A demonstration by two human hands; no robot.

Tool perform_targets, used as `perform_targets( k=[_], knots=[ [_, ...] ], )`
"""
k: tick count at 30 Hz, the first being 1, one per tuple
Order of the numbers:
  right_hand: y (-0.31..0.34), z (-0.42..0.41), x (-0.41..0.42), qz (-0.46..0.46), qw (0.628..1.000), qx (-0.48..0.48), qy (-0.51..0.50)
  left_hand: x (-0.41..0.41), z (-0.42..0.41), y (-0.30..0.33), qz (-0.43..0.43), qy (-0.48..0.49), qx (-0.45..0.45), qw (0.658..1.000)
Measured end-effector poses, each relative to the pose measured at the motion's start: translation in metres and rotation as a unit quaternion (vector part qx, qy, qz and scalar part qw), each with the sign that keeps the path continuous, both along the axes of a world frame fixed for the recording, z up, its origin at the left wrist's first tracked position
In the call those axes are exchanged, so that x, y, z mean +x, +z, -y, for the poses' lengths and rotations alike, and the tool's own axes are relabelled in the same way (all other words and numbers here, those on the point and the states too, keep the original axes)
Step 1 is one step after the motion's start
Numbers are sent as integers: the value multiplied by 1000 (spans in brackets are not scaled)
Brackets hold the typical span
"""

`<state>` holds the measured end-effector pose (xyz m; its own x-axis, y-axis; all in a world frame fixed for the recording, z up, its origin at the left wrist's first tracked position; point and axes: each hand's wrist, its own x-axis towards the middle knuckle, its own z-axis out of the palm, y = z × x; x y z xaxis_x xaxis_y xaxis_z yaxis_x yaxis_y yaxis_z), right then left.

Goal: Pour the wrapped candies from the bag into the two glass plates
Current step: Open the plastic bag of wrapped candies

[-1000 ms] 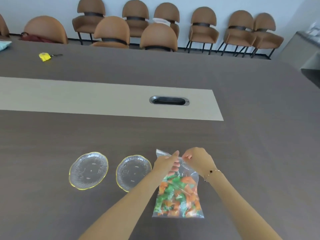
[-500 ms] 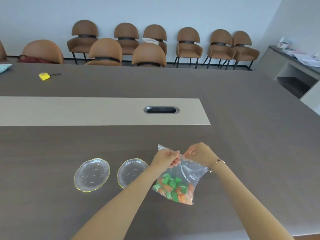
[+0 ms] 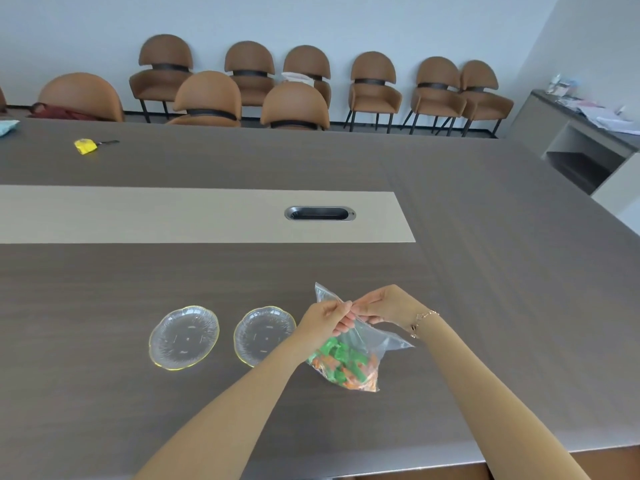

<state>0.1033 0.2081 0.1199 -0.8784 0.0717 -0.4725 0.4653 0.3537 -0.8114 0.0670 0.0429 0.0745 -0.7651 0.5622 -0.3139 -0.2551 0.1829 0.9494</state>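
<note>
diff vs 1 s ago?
The clear plastic bag of green and orange wrapped candies, flat on the table a second ago, now hangs lifted, candies bunched at its bottom. Left hand and right hand keep their grip on its top edge. Both gold-rimmed glass plates unchanged, empty.

Both hands (image 3: 356,311) pinched together, raised

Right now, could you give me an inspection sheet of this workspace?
Surface: dark wood-grain table with a beige centre strip.
Job's things: two glass plates, left plate and right plate, both without candies; clear bag of green and orange candies.
Clutter: small yellow object at the far left.
Hands: left hand and right hand pinch the bag's top.
Cables: nothing seen; a cable port in the strip.
Surroundings: brown chairs, side counter with papers.
</note>
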Motion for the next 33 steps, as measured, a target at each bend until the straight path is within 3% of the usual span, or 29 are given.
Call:
perform_targets(
  k=[5,11,16,19,23,26,28,30,33],
  knots=[
    [1,7,1,10,1000,27,4,-1,6,-1,-3,-11,-12,1000],
    [-4,21,-9,-36,967,254,-2,3,11,4,-14,-36,-49,998],
    [-11,3,-17,-95,938,317,-103,2,20,12,-11,-82,-142,986],
    [-12,-21,-16,-129,931,303,-156,-3,29,15,-36,-57,-187,980],
    [-42,-36,3,-90,960,226,-138,-8,30,21,-49,-5,-189,981],
    [-80,-33,30,67,957,281,7,-7,25,23,-41,4,-172,984],
    [-102,-19,44,169,951,246,76,-7,20,22,-40,5,-160,986],
    [-142,-9,45,176,965,190,37,-7,16,22,-41,0,-151,988],
    [-156,19,44,98,979,138,-116,-9,17,15,-47,-6,-144,989]
  ],
)
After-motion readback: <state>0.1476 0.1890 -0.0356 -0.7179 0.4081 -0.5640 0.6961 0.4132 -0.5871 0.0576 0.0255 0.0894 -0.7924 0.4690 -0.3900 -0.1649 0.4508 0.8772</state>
